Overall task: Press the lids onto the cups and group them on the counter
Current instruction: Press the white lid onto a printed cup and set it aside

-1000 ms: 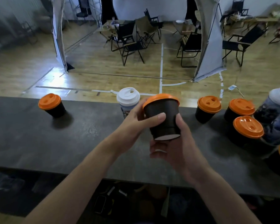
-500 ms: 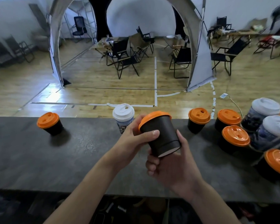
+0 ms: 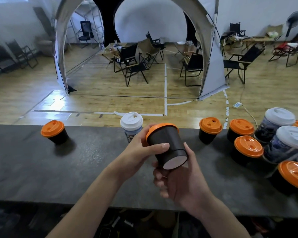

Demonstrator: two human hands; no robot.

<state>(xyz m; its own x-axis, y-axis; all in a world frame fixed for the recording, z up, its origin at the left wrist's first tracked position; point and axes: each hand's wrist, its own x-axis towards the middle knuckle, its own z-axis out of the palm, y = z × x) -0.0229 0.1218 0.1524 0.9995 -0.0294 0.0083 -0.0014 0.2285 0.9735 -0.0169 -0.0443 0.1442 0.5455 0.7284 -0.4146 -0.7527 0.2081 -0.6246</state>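
no readable text, cup sleeve prints too blurred to read

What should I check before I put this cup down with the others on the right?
1. Orange lid on the held cup: on; fully pressed, cannot tell.
2. Grip: ok, left hand and right hand both hold it.
3. Cup upright: not ok, tilted.
4. Bare counter beside the group at right: ok.
5. All cups grouped: not ok, far-left cup and white-lidded cup stand apart.

The black cup [image 3: 167, 145], orange lid [image 3: 159, 126] on, tilts above the counter [image 3: 76, 169] (pale base facing the camera).
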